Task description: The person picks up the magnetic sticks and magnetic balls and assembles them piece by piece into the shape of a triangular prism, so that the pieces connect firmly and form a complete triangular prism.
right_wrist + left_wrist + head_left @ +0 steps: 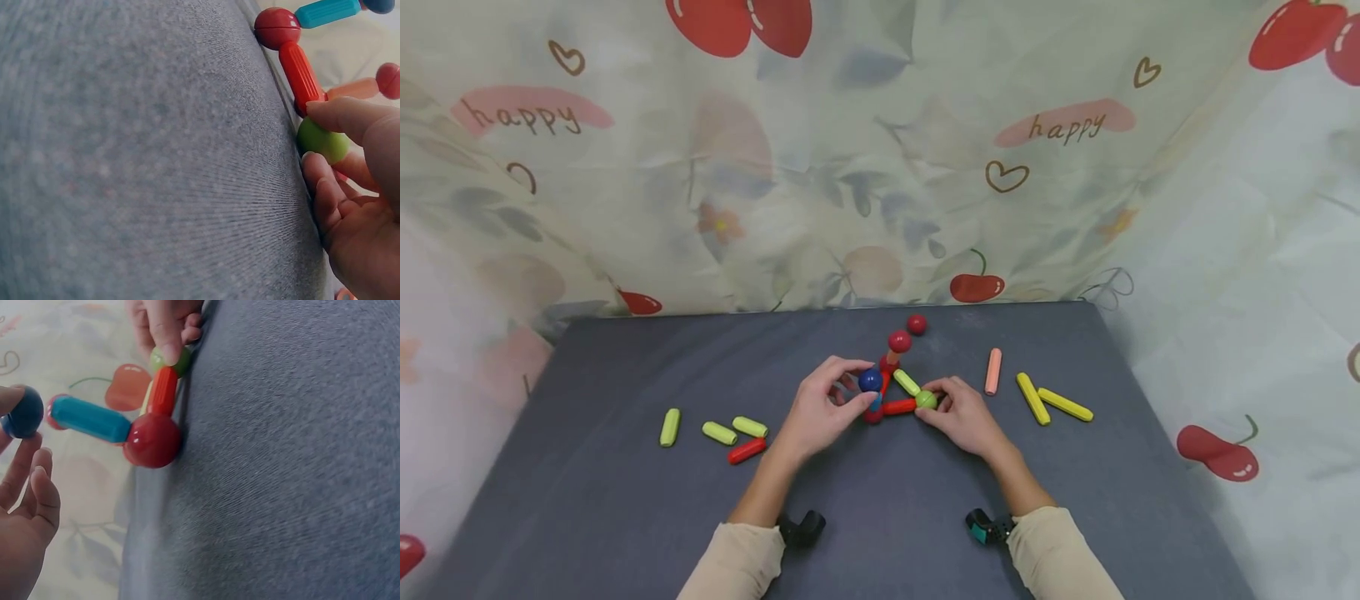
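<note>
My left hand (822,408) pinches a dark blue ball (26,414) between thumb and fingers. It is just off the upper end of a blue stick (92,420), which stands on a red ball (153,440). My right hand (958,414) holds a green ball (322,140) at the right corner of a low frame. A red stick (898,407) joins that green ball to the red ball. From the green ball a light green stick (907,382) runs back toward another red ball (889,363). An orange stick (353,89) rises there, topped by a red ball (899,341).
A loose red ball (917,324) lies behind the frame. On the left are several light green sticks (670,427) and a red stick (747,451). A pink stick (993,372) and two yellow sticks (1033,398) lie to the right on the grey table (887,517).
</note>
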Available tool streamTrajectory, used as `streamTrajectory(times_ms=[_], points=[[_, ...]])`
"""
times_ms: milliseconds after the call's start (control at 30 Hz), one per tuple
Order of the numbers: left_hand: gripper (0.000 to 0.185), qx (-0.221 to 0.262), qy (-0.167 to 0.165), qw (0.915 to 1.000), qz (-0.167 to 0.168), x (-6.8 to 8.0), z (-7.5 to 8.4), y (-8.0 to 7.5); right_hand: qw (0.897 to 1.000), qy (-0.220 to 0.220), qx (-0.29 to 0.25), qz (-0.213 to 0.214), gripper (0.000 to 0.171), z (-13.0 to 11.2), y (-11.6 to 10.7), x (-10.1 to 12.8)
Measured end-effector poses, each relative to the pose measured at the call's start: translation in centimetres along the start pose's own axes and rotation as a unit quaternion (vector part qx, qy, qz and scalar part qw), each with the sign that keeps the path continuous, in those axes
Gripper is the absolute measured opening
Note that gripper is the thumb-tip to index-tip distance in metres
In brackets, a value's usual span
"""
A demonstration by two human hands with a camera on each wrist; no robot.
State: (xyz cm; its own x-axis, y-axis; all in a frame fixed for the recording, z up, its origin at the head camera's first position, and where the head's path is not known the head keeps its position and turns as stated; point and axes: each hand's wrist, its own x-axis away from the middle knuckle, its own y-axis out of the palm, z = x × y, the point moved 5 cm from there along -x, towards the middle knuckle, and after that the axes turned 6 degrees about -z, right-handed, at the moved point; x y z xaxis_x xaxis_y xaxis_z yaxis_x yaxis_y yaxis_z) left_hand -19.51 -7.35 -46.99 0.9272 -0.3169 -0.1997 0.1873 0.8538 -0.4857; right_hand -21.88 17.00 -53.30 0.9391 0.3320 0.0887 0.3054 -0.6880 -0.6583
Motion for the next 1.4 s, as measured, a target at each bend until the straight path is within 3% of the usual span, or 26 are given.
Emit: streamTrajectory(times_ms=[300,433,600,700,800,933,1067,1233,1400], points=[[0.035,0.01,0.007,0.9993,-0.034,-0.1,-0.2,1.0,1.0,0.004,-0.006,-0.004,0.035,-0.1,-0.2,0.0],[0.035,0.025,0.001,0.9994,-0.022,-0.3,-0.6,0.7,1.0,-0.016,0.014,-0.009,0.037,-0.3,-0.4,-0.1],[0.034,0.021,-0.065,0.9975,0.017,-1.0,-1.9,0.4,0.997,-0.055,0.059,0.008,0.048,-1.0,-0.8,-0.4],[0.041,0.003,-0.108,0.9941,0.008,-1.6,-2.9,0.8,0.996,-0.054,0.063,0.034,0.054,-1.5,-1.0,-0.5],[0.048,-0.003,-0.128,0.9916,-0.016,-2.2,-3.7,1.4,0.998,-0.03,0.03,0.038,0.052,-2.2,-1.0,0.0],[0.051,-0.003,-0.131,0.9908,-0.035,-3.1,-4.2,2.0,1.0,-0.006,-0.022,-0.011,0.045,-3.5,0.1,1.4],[0.046,-0.018,-0.125,0.9914,-0.036,-3.7,-4.4,2.0,0.998,-0.008,-0.019,-0.059,0.047,-4.8,2.3,2.3],[0.037,-0.041,-0.112,0.9922,-0.036,-3.5,-4.4,1.9,0.999,-0.003,0.035,-0.019,0.046,-5.2,3.6,2.4],[0.025,-0.072,-0.112,0.9909,-0.017,-2.4,-4.4,1.6,0.999,-0.013,0.045,0.013,0.035,-4.4,2.5,2.0]])
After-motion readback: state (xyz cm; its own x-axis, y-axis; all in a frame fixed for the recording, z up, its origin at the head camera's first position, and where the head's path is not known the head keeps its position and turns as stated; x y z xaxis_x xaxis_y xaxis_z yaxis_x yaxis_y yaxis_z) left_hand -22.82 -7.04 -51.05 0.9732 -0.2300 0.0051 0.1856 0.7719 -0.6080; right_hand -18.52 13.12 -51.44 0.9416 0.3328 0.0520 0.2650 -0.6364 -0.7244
